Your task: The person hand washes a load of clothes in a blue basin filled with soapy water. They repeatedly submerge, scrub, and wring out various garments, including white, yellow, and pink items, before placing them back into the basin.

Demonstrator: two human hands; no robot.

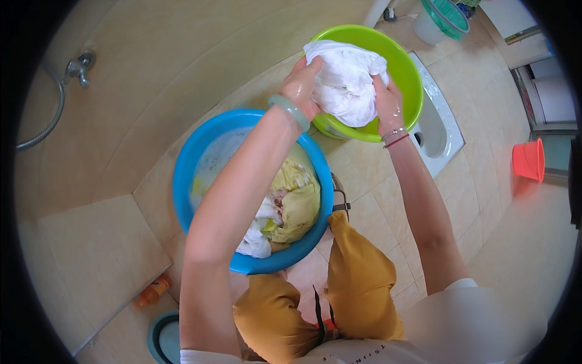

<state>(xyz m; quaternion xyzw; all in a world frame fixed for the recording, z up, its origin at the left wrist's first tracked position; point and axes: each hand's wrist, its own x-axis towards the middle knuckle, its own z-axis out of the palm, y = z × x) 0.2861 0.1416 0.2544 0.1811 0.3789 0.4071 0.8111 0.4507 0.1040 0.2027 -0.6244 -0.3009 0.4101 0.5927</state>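
A bunched white cloth (348, 82), wet-looking, is held between my two hands over the lime-green basin (411, 76). My left hand (303, 85), with a pale green bangle on its wrist, grips the cloth's left side. On the right side my right hand (387, 103) is closed on it, thin bracelets at the wrist. The folds hide some of my fingertips. Below my left forearm stands a blue basin (183, 176) of sudsy water with yellowish and white laundry (298, 209) in it.
A white squat toilet (439, 121) lies right of the green basin. A bin with a green liner (433, 27) stands behind, a red bucket (528, 159) far right. An orange bottle (151, 291) and a dark teal basin (162, 340) are lower left. A tap (80, 67) is on the wall.
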